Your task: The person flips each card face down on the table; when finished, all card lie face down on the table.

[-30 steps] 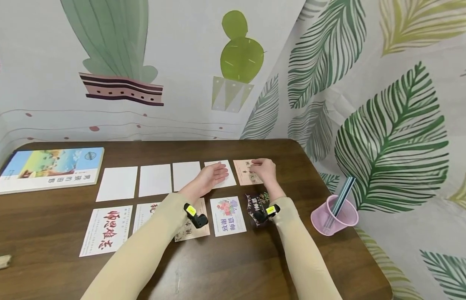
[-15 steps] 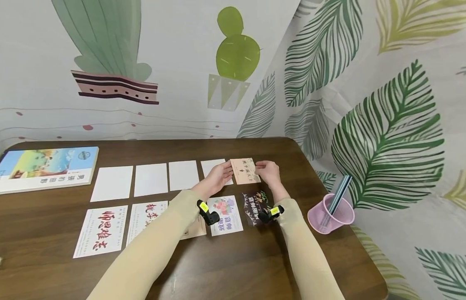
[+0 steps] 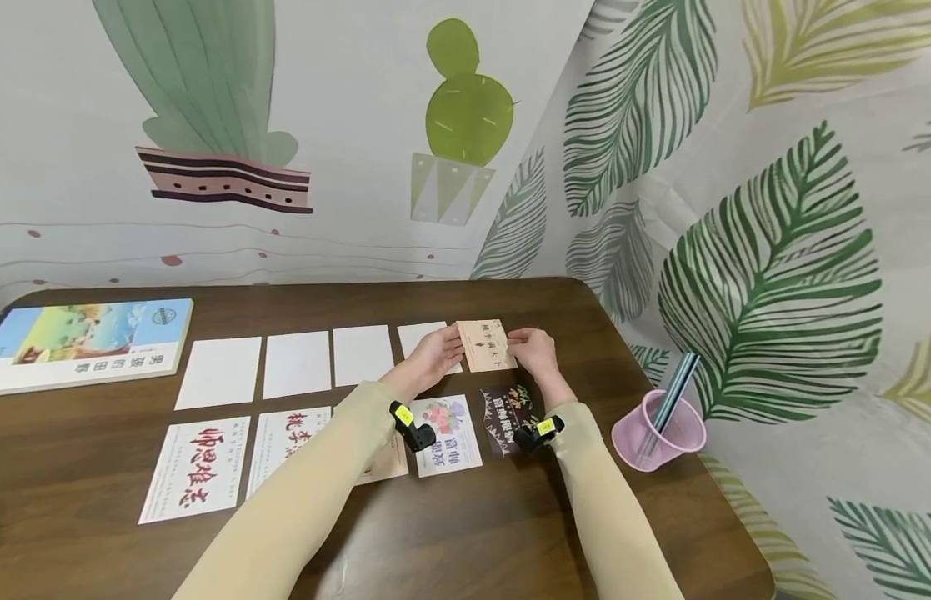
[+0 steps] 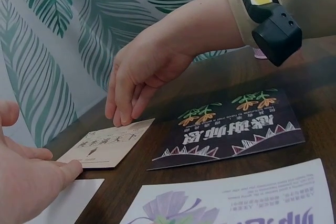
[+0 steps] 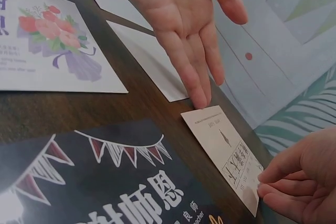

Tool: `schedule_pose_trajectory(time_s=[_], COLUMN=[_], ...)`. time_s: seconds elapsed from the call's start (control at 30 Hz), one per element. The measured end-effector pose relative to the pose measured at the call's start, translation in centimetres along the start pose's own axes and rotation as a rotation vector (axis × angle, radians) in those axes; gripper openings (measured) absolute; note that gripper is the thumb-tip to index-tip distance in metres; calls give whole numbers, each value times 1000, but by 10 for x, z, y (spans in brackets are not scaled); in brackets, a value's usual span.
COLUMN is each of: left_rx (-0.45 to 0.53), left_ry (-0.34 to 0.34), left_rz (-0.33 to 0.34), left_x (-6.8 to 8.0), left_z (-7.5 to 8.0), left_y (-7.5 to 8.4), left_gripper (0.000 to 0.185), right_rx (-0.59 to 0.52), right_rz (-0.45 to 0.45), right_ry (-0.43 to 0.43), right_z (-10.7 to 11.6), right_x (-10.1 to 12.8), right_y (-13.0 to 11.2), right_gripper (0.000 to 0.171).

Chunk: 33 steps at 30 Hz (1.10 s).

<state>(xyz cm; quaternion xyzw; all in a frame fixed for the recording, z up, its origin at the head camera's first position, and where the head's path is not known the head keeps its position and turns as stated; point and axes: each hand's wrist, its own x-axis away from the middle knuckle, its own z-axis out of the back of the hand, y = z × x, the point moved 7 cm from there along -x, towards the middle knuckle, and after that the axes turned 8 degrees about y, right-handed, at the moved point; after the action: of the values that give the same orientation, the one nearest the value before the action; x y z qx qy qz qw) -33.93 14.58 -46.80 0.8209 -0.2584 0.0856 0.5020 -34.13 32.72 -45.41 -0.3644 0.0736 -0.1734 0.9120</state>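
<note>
A peach card (image 3: pixel 483 345) with dark writing lies at the right end of the back row. Straight fingertips of my left hand (image 3: pixel 432 357) touch its left edge, the palm turned toward the card. My right hand (image 3: pixel 536 352) pinches the opposite edge with bent fingers, as the right wrist view shows. Beneath the left hand is a partly covered white card (image 3: pixel 423 335). Nearer, a black card (image 3: pixel 503 417) with bunting and flowers sits below my right hand, and a white card with a bouquet (image 3: pixel 448 433) is beside it.
More blank white cards (image 3: pixel 297 364) continue the back row leftward. Red-lettered cards (image 3: pixel 197 468) lie in the front row, partly behind the left sleeve. A book (image 3: pixel 90 343) is at far left. At the right edge stands a pink cup (image 3: pixel 645 442) holding pens (image 3: pixel 677 392).
My left hand has moved right from over the white card to the peach card's edge. The right hand has shifted from on top of the peach card to its right edge.
</note>
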Motion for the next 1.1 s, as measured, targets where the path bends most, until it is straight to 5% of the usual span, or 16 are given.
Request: schedule_pose_trajectory(time_s=[1.1], left_rx=[108], left_ry=[-3], left_rz=[93], left_x=[-23], left_z=[-2], left_y=[-18], left_gripper=[54], right_rx=[-63], right_rz=[82], right_ry=[79], right_z=[11], right_x=[5], right_y=[-16], right_gripper=[30])
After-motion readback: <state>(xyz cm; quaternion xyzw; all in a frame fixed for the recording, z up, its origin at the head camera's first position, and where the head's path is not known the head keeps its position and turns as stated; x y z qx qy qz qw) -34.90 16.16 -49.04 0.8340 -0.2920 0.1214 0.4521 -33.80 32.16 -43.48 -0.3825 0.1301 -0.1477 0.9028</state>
